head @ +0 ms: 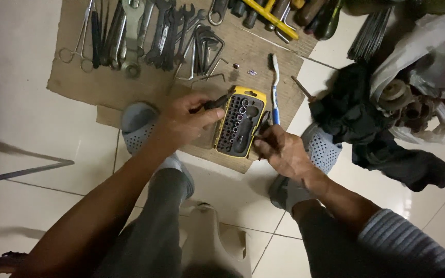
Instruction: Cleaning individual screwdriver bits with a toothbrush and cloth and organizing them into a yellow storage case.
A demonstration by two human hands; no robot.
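Left hand (184,123) pinches small dark driver handle (215,104) beside open yellow-edged black bit case (240,127) on cardboard sheet (78,77). Right hand (279,149) grips small dark bit; not yet joined to handle.

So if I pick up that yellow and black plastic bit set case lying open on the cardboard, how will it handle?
The yellow and black plastic bit set case looks rigid, so it probably lifts without flexing. Packed with metal sockets, it is likely heavy for its size. Lying open on the cardboard sheet, it may spill loose bits if tipped.
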